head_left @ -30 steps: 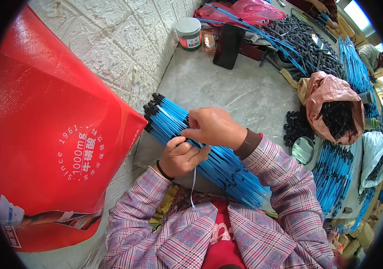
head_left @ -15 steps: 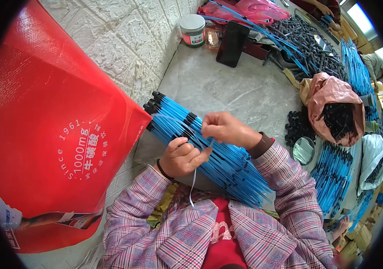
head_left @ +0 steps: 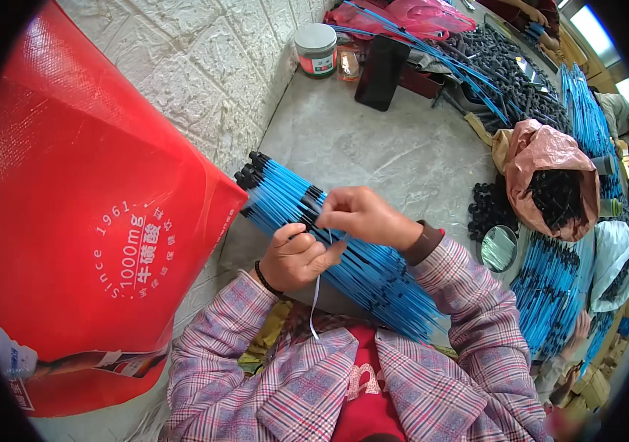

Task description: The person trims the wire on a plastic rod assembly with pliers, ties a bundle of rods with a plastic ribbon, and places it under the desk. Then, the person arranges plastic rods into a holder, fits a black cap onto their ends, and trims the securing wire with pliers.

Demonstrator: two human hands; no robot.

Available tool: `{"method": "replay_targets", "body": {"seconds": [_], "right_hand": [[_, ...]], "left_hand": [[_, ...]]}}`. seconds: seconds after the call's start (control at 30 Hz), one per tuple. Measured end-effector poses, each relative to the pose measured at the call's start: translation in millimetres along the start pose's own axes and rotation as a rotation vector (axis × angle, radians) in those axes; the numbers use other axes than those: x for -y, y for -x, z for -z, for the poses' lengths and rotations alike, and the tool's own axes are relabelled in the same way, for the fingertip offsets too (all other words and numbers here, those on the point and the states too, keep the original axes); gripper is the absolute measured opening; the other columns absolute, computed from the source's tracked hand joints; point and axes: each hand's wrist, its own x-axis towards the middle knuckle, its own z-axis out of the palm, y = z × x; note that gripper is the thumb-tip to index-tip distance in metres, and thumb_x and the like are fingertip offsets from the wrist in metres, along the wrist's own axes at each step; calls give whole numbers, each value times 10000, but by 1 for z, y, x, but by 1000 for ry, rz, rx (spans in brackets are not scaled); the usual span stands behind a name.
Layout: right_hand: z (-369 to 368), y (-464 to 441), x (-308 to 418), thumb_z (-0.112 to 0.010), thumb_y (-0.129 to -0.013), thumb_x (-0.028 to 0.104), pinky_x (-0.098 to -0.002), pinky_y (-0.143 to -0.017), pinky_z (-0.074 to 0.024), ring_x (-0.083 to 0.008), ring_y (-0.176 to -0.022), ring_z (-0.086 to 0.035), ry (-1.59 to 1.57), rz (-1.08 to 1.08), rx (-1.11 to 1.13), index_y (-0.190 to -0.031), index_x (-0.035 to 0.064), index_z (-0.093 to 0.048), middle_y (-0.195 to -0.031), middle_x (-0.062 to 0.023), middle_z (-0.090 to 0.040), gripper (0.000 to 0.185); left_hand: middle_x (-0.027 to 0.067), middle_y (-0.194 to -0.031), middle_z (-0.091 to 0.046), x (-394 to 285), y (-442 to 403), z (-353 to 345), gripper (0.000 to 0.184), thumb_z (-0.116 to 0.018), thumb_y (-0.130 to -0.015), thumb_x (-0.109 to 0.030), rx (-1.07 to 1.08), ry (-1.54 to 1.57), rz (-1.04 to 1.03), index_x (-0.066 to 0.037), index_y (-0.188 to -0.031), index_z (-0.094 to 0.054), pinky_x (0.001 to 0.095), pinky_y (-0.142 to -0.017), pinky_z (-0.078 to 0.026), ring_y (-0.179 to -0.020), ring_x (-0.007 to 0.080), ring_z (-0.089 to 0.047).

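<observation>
Beside a textured white wall [head_left: 204, 81], a grey counter [head_left: 410, 140] is seen. A white strip [head_left: 315, 306] is held in the curled, closed left hand [head_left: 298, 258] and pinched by the right hand [head_left: 366, 215], thumb against fingers; beneath these 2 hands, a bundle of blue rods [head_left: 380, 287] is laid diagonally. Farther out, a black phone [head_left: 382, 72], a lidded jar [head_left: 316, 51] and an open pink sack [head_left: 531, 151] are placed.
</observation>
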Motion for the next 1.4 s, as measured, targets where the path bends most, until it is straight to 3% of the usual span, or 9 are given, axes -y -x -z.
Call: {"method": "replay_targets", "body": {"seconds": [0.2, 0.3, 0.43, 0.6, 0.7, 0.73, 0.83, 1.1, 1.4], "right_hand": [[17, 23, 0, -522, -962, 154, -184, -460, -277, -33, -532, -355, -806, -46, 130, -924, 90, -495, -697, 46, -466, 79], [33, 24, 4, -518, -964, 138, -187, -454, -243, -29, -532, -306, -693, -19, 24, -912, 101, -431, -667, 53, -356, 108], [59, 24, -10, -511, -965, 134, -206, -454, -287, -38, -541, -346, -361, 41, -92, -940, 86, -447, -683, 49, -385, 84], [44, 47, -32, -523, -949, 125, -288, -456, -376, -127, -522, -483, 84, 269, -124, -975, 66, -457, -659, 4, -467, 93], [44, 66, -19, -552, -900, 79, -375, -507, -458, -262, -585, -607, 704, 160, 41, -1006, 58, -467, -678, -70, -561, 138], [45, 68, -21, -552, -900, 79, -375, -507, -458, -262, -585, -607, 703, 153, 31, -1006, 58, -467, -678, -70, -561, 138], [50, 70, -33, -569, -857, 89, -413, -540, -486, -337, -642, -629, 680, 146, 74, -1020, 73, -477, -716, -120, -597, 188], [64, 52, -32, -563, -808, 141, -435, -555, -505, -311, -638, -645, 1098, 450, -91, -902, 74, -511, -670, -102, -589, 127], [52, 49, -34, -590, -757, 109, -390, -622, -528, -305, -743, -653, 1089, 430, -298, -889, 53, -570, -720, -104, -620, 146]], "left_hand": [[-62, -684, -509, 1, -6, 14, 169, -657, -833, -248, 39, 421, 239, -159, -967, -708, 373, -931, -360, -728, 127, -501], [-58, -722, -546, -1, 5, 27, 158, -648, -848, -264, 273, 353, 232, -146, -939, -703, 393, -938, -346, -743, 156, -512], [-35, -813, -561, 3, 7, 44, 196, -642, -858, -281, 267, -71, 316, -152, -987, -715, 387, -932, -343, -818, 157, -504], [-4, -910, -559, -10, -1, 34, 240, -628, -871, -293, 170, -251, 360, -160, -1047, -722, 388, -908, -346, -899, 172, -481], [23, -951, -551, -18, -15, 20, 280, -594, -909, -300, 115, 46, 574, -175, -1134, -705, 376, -883, -347, -940, 187, -458], [23, -951, -551, -20, -20, 14, 280, -594, -909, -300, 116, 54, 565, -175, -1134, -705, 376, -883, -347, -940, 187, -458], [43, -964, -531, -25, -32, -3, 315, -488, -980, -325, 84, 812, 767, -109, -1042, -709, 361, -866, -341, -908, 200, -465], [34, -888, -527, -12, -45, 6, 362, -447, -1000, -318, 297, 754, 485, -92, -774, -618, 345, -855, -335, -887, 210, -470], [31, -845, -599, -10, -41, -3, 389, -431, -1002, -350, 292, 849, 332, -89, -764, -594, 359, -874, -351, -877, 225, -500]]}}
